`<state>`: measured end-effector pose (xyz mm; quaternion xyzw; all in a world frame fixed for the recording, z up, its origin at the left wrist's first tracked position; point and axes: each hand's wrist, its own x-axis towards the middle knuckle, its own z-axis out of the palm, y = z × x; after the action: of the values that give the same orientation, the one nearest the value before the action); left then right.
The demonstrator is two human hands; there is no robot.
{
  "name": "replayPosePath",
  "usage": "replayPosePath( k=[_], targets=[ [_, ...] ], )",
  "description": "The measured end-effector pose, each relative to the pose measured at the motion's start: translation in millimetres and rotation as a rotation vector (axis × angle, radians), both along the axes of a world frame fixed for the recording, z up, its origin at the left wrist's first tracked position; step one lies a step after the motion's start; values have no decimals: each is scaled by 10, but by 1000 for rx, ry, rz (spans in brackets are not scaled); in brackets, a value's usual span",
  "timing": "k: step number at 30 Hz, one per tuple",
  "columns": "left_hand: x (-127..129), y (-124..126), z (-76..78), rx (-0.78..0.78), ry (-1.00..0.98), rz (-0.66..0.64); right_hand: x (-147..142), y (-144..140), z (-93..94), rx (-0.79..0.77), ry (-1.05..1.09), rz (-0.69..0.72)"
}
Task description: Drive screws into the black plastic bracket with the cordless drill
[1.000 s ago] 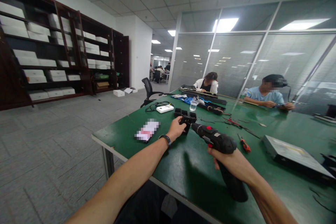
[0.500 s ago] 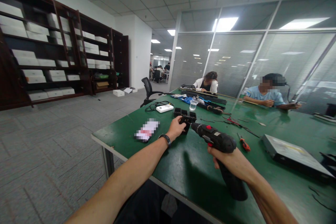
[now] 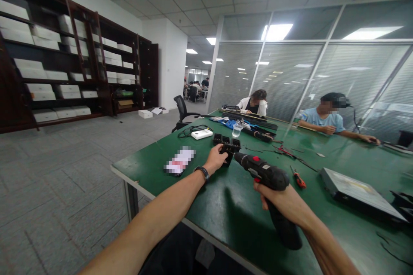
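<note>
My right hand (image 3: 285,202) is wrapped around a black cordless drill (image 3: 269,180); I can read no brand. My left hand (image 3: 217,159) pinches a small black part (image 3: 229,149) at the drill's tip.

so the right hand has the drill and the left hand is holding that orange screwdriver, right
Not quite. The right hand does hold the drill, but the left hand grips a small black part. The orange screwdriver lies untouched on the table, as the head view shows.

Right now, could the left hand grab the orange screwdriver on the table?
Probably not easily. The left hand grips a black part, and the drill in the right hand lies between it and the screwdriver.
</note>
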<state>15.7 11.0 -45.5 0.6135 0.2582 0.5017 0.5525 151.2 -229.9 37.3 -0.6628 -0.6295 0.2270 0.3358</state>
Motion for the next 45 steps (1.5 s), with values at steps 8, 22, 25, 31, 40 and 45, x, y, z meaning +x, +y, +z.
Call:
replayPosePath(
  k=[8, 22, 25, 31, 40, 45],
  targets=[
    [-2, 2, -13, 10, -16, 10, -13, 6, -29, 11, 27, -13],
    [-7, -27, 9, -11, -21, 1, -11, 17, -45, -19, 7, -42],
    [-7, -33, 14, -14, -29, -12, -17, 17, -44, -34, -3, -53],
    [-21, -62, 35, 16, -13, -3, -10, 18, -84, -36, -19, -80],
    [-5, -37, 19, 12, -7, 3, -31, 14, -126, -33, 7, -104],
    [-4, -47, 25, -1, 6, 0, -114, -7, -96, -51, 23, -104]
  ],
)
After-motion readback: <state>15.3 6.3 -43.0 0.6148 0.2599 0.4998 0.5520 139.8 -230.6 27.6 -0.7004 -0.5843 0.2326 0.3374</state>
